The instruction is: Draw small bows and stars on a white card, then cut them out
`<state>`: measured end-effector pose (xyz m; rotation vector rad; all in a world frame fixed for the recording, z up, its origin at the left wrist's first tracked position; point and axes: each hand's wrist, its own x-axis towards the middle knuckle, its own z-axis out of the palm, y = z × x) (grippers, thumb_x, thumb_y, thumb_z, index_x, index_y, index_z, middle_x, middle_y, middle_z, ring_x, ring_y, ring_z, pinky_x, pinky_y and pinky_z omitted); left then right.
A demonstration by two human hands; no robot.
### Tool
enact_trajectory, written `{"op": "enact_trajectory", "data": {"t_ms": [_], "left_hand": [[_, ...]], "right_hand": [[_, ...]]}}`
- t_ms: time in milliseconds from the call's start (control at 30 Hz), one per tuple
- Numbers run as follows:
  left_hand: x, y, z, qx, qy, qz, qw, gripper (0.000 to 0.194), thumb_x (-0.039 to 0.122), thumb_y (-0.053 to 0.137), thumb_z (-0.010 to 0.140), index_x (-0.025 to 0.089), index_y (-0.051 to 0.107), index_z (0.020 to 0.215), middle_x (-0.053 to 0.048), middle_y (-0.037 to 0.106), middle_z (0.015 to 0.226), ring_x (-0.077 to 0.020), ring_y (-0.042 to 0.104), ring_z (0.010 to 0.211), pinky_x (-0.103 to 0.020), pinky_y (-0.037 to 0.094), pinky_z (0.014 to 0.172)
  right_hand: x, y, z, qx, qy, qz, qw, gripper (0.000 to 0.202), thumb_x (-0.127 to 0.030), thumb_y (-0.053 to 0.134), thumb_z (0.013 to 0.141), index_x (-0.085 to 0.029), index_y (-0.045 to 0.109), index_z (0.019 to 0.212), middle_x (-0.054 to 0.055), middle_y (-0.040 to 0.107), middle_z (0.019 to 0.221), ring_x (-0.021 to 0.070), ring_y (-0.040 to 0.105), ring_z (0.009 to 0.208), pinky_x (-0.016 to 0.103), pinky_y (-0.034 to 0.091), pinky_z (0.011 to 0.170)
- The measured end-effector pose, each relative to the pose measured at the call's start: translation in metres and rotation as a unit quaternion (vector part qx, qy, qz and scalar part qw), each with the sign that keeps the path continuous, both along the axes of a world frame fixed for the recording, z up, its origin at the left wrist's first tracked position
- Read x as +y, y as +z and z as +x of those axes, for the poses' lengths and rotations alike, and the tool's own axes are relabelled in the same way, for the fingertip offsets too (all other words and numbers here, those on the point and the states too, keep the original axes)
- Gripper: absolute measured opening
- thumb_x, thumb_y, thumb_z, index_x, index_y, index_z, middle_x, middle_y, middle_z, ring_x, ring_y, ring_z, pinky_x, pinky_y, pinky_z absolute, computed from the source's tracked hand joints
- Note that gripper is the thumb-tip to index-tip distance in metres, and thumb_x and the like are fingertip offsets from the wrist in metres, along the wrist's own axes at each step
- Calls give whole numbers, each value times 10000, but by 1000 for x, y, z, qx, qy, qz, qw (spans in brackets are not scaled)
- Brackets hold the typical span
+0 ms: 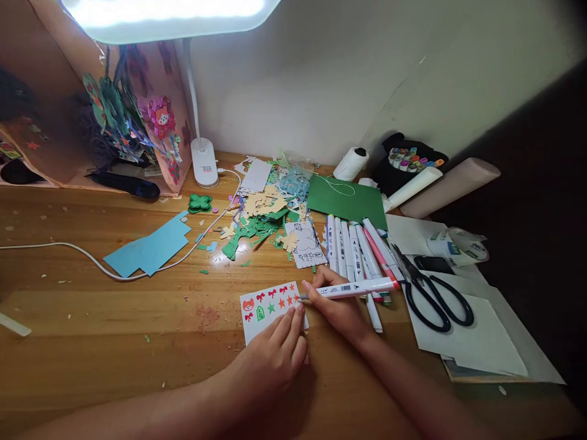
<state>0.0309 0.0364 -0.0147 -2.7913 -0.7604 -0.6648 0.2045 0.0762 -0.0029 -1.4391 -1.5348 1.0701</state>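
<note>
Two hands are working: the right hand (340, 308) is pinching a marker (352, 288) at red stars (289, 300) on the card (253, 331); the left hand (279, 349), laid open, is pressing it to the table (183, 354) — seemingly drawing, the stroke needing steadiness.

Your single head-worn camera looks forward and down from above the near edge of the wooden desk (114, 342), covering its surface at close range and, beyond the far edge, the wall (293, 98).
</note>
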Motion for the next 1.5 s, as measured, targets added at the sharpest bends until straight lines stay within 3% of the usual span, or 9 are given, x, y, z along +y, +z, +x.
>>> {"op": "enact_trajectory", "data": {"t_ms": [267,1033,1133,1333,1500], "left_hand": [[-1,1,-1,8,1,-8,1000,201,142,365,886,97,562,887,-168,639,1127,-234,583,1083,-318,380,936],[-2,-4,0,6,-1,-11,1000,180,176,415,888,85,569,905,-189,620,1153,-238,580,1088,-329,381,948],[-2,-4,1,4,1,-8,1000,174,187,421,888,90,566,886,-189,629,1137,-241,582,1084,-325,385,939],[-2,-6,-1,12,-3,-16,1000,149,180,438,872,91,552,909,-205,593,1191,-247,561,1112,-337,372,953],[1,0,-3,26,-18,-6,999,201,163,417,864,59,569,945,-213,589,1191,-260,559,1111,-334,390,928]], "right_hand": [[1,-5,1,-59,11,19,998,296,-304,548,832,-221,381,602,-55,393,569,124,370,525,246,298,501],[-1,-6,0,-82,6,29,996,295,-289,526,825,-222,363,588,-50,384,562,130,371,521,254,298,502],[0,-7,2,-49,-4,29,998,302,-296,542,819,-219,369,584,-52,375,555,126,360,516,254,290,501],[4,-4,7,133,-127,66,981,219,-347,547,835,-232,432,688,-67,400,557,110,340,461,236,276,450],[1,1,4,25,-38,36,998,276,-365,603,797,-217,443,628,-48,436,577,124,396,529,250,318,510]]}}
